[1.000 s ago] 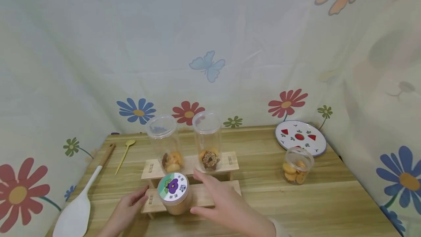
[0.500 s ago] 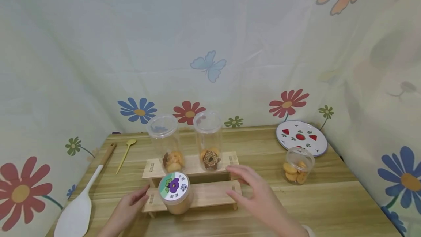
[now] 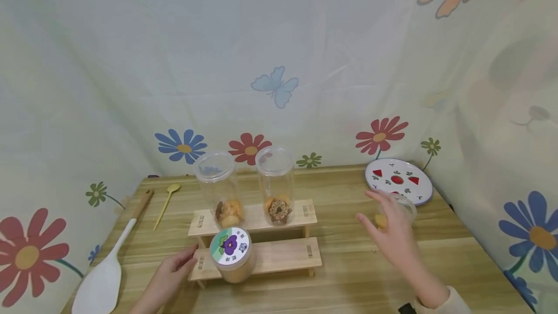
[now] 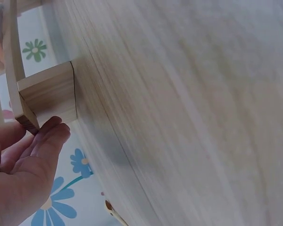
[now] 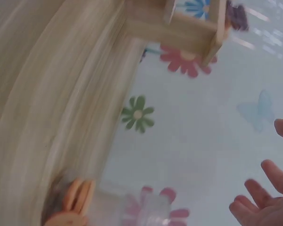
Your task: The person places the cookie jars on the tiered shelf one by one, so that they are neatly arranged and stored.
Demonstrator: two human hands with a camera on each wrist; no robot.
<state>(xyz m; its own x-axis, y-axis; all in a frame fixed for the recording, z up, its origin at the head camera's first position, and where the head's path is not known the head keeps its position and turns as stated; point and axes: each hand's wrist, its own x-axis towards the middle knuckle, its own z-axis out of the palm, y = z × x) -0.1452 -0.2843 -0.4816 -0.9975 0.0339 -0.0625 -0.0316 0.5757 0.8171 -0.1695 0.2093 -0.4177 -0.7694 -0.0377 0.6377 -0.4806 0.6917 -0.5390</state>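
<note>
A two-step wooden shelf point(image 3: 285, 258) stands at the middle front of the table. My left hand point(image 3: 167, 275) pinches the left end of its lower step; in the left wrist view the thumb and fingers point(image 4: 49, 141) lie on either side of the board. On that step sits a round jar point(image 3: 233, 258) with a purple flower on its lid. Two tall clear jars point(image 3: 220, 193) with cookies stand on the upper step. My right hand point(image 3: 394, 236), fingers spread and holding nothing, is at a short clear cookie jar point(image 3: 407, 207) and partly hides it; contact cannot be told.
Behind the short jar lies a white plate point(image 3: 398, 180) with watermelon patterns. At the left are a yellow spoon point(image 3: 165, 205) and a large white spatula point(image 3: 102, 275) with a wooden handle. Flowered cloth point(image 3: 327, 110) walls the table's back and sides.
My right hand has moved away from the flower-lidded jar, past the shelf's right end, to the short cookie jar at the right. The left hand stays at the shelf's left end.
</note>
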